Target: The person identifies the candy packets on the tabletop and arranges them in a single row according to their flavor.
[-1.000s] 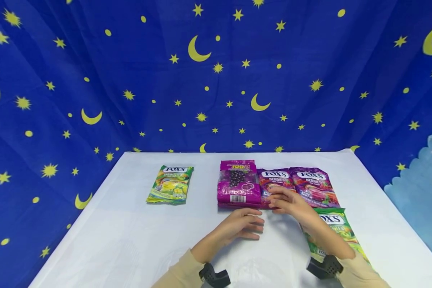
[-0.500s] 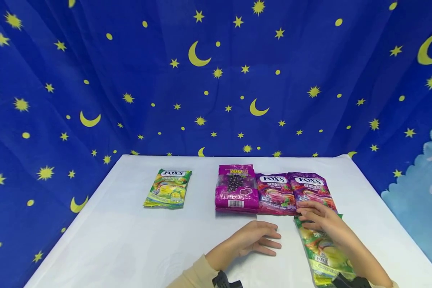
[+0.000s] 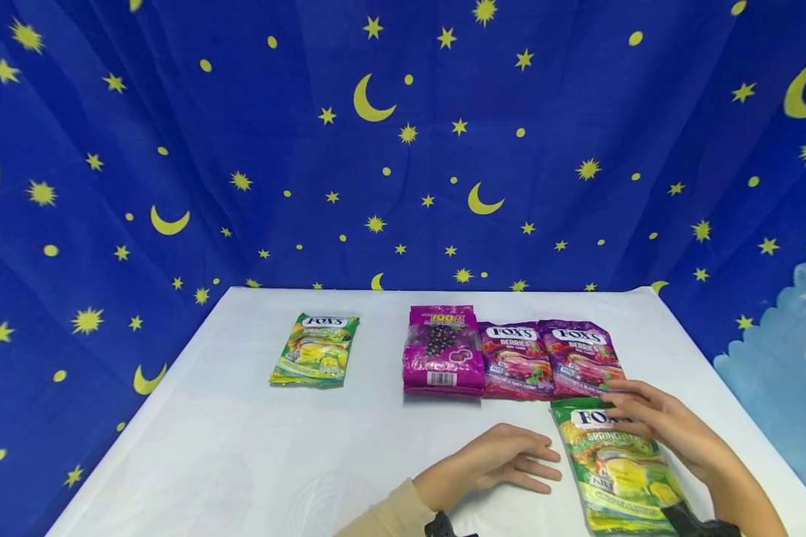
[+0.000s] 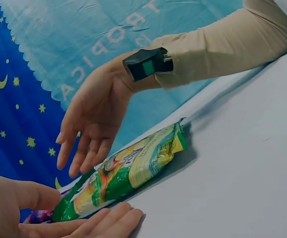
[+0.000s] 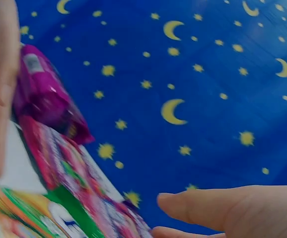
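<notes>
A green Fox's candy bag [image 3: 611, 477] lies flat at the front right of the table. My left hand [image 3: 513, 456] is by its left edge, with fingers extended and a small gap between. Over the bag's upper right part is my right hand [image 3: 675, 429], its fingers loosely extended and hiding some of the print. In the left wrist view, the right hand [image 4: 96, 119] hangs above the green bag [image 4: 128, 168] without gripping it. Just behind this bag are two purple-red Fox's Berries bags [image 3: 517, 362], side by side. Neither hand holds anything.
A magenta candy bag [image 3: 442, 350] with dark berries adjoins the Berries bags on the left. Farther left lies another green Fox's bag [image 3: 316, 350]. The white table [image 3: 195, 447] ends at a blue curtain [image 3: 275, 149] with moons and stars.
My right hand has moved from over the Berries bags rightward and nearer, to the green bag's right side. My left hand has moved right, up to that bag's left edge.
</notes>
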### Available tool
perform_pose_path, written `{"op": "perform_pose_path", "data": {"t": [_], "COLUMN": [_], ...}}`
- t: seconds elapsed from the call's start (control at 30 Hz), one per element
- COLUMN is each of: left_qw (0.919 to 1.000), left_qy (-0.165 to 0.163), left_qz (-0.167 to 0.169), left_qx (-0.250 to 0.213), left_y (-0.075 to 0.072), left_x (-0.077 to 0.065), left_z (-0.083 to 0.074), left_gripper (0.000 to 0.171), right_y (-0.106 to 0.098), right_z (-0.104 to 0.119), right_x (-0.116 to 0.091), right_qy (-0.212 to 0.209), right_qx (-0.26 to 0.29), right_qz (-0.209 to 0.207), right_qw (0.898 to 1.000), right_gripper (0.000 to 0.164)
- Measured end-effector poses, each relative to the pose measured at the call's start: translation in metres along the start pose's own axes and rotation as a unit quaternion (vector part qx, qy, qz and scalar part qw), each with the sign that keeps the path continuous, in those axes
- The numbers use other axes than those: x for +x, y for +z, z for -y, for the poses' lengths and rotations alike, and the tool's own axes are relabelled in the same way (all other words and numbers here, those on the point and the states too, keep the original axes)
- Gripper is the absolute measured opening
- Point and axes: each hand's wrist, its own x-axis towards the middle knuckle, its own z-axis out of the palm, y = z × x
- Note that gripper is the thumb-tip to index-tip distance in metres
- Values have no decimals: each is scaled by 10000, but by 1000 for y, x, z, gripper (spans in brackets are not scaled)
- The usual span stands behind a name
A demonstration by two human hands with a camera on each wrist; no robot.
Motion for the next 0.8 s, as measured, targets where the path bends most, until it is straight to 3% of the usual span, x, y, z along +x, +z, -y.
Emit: {"op": "perform_pose_path", "data": {"t": [0.47, 0.67, 0.8], "left_qw": [9987, 9983, 9983], "left_qy": [-371, -439, -420], "left_qz": [132, 153, 24], "left_qx": [-309, -353, -398], "left_y": [6, 5, 6], "left_x": [13, 17, 17], "left_z": [0, 3, 5], "left_gripper": [30, 33, 34], "right_y": [-41, -45, -42], "right_z": [-24, -30, -30], "right_x": [-8, -11, -10], "right_qy": [853, 1406, 1577], "right_qx": [-521, -178, -258], "right_qz": [-323, 115, 288], "right_qw": [9945, 9898, 9867], "right_gripper": [74, 71, 66]}}
